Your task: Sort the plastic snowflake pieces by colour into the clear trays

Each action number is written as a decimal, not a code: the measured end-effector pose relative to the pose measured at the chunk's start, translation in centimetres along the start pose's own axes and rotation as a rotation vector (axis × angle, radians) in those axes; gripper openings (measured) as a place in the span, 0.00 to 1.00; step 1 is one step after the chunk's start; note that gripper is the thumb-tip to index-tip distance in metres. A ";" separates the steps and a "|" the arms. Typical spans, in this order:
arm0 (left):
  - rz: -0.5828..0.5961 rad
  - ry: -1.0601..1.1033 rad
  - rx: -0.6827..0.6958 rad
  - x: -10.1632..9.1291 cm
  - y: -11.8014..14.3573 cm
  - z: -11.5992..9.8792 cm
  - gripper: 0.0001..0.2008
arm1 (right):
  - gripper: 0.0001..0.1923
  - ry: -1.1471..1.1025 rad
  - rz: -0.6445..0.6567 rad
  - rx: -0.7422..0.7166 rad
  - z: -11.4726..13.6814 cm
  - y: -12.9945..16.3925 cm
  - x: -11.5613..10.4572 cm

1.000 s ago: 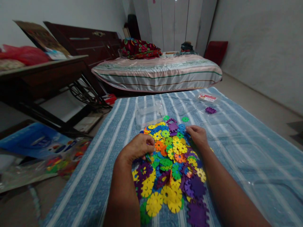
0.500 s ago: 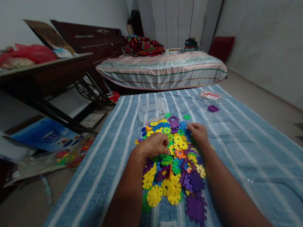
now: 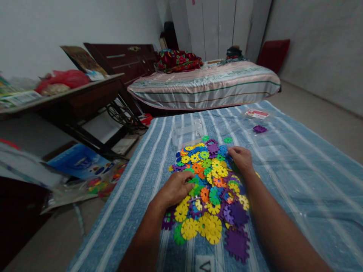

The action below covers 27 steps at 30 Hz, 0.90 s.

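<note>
A heap of flat plastic gear-shaped discs, yellow, green, orange, blue and purple, lies on a blue striped mat. My left hand rests palm down on the heap's left side, fingers curled on the green and yellow discs. My right hand lies on the heap's far right edge, fingers bent over the blue and green discs. Whether either hand grips a disc is hidden under the fingers. A large purple disc sits at the near edge.
A clear plastic box stands just beyond the heap. A lone purple disc and a small packet lie far right on the mat. A striped mattress lies beyond. A dark table and toy packaging are at left.
My left hand slid back toward me, from the heap's upper left to its left middle. My right hand stayed on the far right edge. The view shifted left.
</note>
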<state>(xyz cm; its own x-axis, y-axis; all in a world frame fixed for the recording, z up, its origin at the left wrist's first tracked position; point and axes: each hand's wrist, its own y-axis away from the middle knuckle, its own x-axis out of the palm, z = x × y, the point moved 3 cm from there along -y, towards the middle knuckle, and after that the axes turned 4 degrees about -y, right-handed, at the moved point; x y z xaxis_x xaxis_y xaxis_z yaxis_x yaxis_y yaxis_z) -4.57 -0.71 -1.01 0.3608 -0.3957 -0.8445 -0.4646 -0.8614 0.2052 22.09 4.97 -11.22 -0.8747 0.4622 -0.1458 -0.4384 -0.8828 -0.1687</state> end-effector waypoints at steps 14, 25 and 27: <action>-0.312 0.108 -0.306 -0.9 5.7 3.9 0.14 | 0.21 0.003 -0.008 0.023 0.3 0.2 -0.2; -0.117 -0.145 -0.580 0.5 11.1 6.0 0.26 | 0.22 0.022 -0.016 0.025 0.5 0.3 -0.4; -0.143 -0.089 -0.536 1.0 10.8 5.7 0.26 | 0.22 0.035 -0.021 0.019 0.5 0.3 -0.5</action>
<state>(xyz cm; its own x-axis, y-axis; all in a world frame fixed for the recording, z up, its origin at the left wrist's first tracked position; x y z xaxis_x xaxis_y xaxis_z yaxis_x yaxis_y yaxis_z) -13.80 -8.59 -2.43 0.3092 -0.2550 -0.9162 0.0678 -0.9550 0.2887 22.25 4.44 -10.71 -0.8578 0.4829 -0.1761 -0.4606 -0.8742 -0.1534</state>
